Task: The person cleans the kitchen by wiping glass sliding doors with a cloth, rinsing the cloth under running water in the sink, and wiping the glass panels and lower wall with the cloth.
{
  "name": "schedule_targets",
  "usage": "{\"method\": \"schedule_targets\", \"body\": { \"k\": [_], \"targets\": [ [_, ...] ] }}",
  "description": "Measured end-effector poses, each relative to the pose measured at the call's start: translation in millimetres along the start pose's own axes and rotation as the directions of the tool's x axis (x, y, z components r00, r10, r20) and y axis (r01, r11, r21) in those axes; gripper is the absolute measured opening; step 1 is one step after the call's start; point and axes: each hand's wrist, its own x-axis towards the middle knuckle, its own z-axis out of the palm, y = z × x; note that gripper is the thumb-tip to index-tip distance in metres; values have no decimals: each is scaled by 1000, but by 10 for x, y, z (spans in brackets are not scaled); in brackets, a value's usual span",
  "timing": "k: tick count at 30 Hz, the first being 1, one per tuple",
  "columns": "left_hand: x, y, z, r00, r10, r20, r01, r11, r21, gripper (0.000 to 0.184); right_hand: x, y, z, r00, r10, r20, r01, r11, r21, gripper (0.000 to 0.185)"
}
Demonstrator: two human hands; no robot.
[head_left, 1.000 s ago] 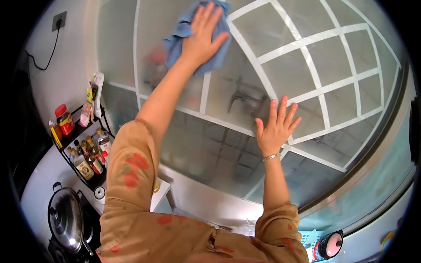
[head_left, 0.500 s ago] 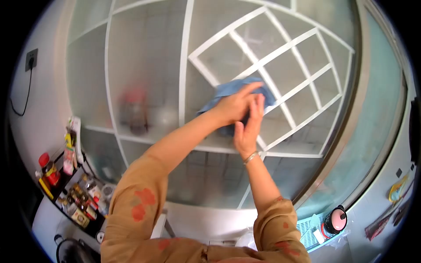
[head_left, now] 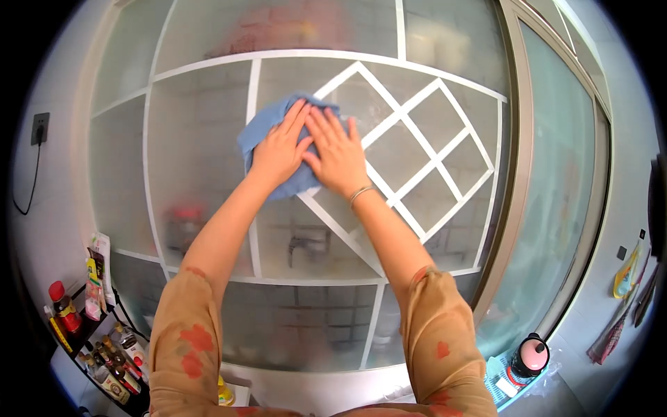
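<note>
A blue cloth (head_left: 259,126) is pressed against a frosted glass panel (head_left: 198,125) with white strips in a grid and diamond pattern. My left hand (head_left: 278,153) lies flat on the cloth, its fingers stretched upward. Beside it, my right hand (head_left: 337,154), with a bracelet (head_left: 360,192) at the wrist, rests with fingers extended over the cloth's right edge. Both hands are open, and their thumbs nearly meet. Part of the cloth is hidden beneath them.
At lower left, a black rack (head_left: 132,399) carries several bottles, including a red-capped one (head_left: 64,309). A socket (head_left: 42,128) with a plugged cord is on the left wall. At lower right stands a pink-lidded pot (head_left: 533,354) in a blue basket (head_left: 511,399). A metal door frame (head_left: 511,187) borders the glass.
Both hands and the cloth have shifted left across the glass. My hands, crossed and overlapping before, now lie side by side. The view has tilted, showing more of the upper panel.
</note>
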Motion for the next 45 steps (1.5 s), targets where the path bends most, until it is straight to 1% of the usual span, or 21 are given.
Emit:
{"method": "schedule_targets", "body": {
  "k": [4,8,10,12,14,15,16,20,24,30,31,33,34,36,39,40,41,42,43,44,45],
  "targets": [
    [381,593,458,996,85,23,-84,994,-69,57,-374,654,-326,998,63,-19,-65,993,-94,69],
    [411,1402,1189,972,217,89,-169,911,-377,59,-1236,1079,-757,964,266,9,-257,939,-230,66],
    [219,2014,1351,940,210,270,-46,859,-510,54,-1859,1243,-847,938,347,9,-337,917,-216,63],
    [-138,2598,1500,905,226,360,78,744,-663,52,-2472,1289,-960,903,425,62,-396,880,-262,57],
    [-490,2930,1619,945,290,148,-25,517,-856,46,-2887,1184,-1069,883,462,85,-428,866,-259,55],
    [-627,3007,1634,935,299,192,17,502,-865,40,-3019,1172,-1098,863,496,96,-462,852,-248,52],
    [-638,2983,1614,932,305,195,21,492,-870,40,-3049,1157,-1110,857,506,99,-469,845,-257,52],
    [-484,2458,1530,820,460,340,-297,850,-434,39,-2859,1098,-1029,870,488,65,-492,868,68,61],
    [127,2206,1340,917,290,276,-211,936,-282,51,-2199,1477,-952,933,359,-22,-360,928,-100,71],
    [959,2345,1678,948,312,-63,-298,940,168,50,-1610,2478,-1060,966,169,-194,-201,967,-157,67],
    [993,2485,1646,954,300,-23,-294,945,146,50,-1674,2442,-1190,959,233,-161,-259,952,-162,63],
    [1012,2785,1621,928,161,336,-139,986,-88,46,-1895,2417,-1333,941,314,-130,-333,927,-172,59],
    [877,2895,1773,911,154,383,-121,987,-109,46,-2073,2411,-1341,933,332,-134,-353,919,-176,59],
    [548,3094,2042,942,307,139,-280,942,-183,49,-2549,2264,-1328,904,415,-104,-428,881,-201,55],
    [-210,3354,2409,905,424,38,-413,896,-160,48,-3487,1911,-1148,840,513,-176,-539,823,-179,62],
    [-500,3455,2358,893,439,104,-426,896,-123,46,-3797,1693,-1113,792,592,-147,-610,775,-164,64],
    [-784,3530,2346,873,448,193,-395,881,-260,45,-4107,1441,-1081,737,666,-114,-675,717,-176,65],
    [-1122,3546,2393,818,547,178,-490,825,-280,43,-4417,1179,-1035,691,716,-99,-722,675,-151,66],
    [-1489,3608,2315,775,536,335,-439,838,-323,40,-4745,895,-978,639,766,-69,-764,622,-172,66],
    [-1932,3615,2459,782,513,354,-260,785,-563,39,-5076,574,-931,589,807,-36,-799,576,-175,66],
    [-2226,3639,2283,620,408,670,442,524,-728,42,-5367,240,-895,554,833,13,-815,545,-196,66]
  ]
}}
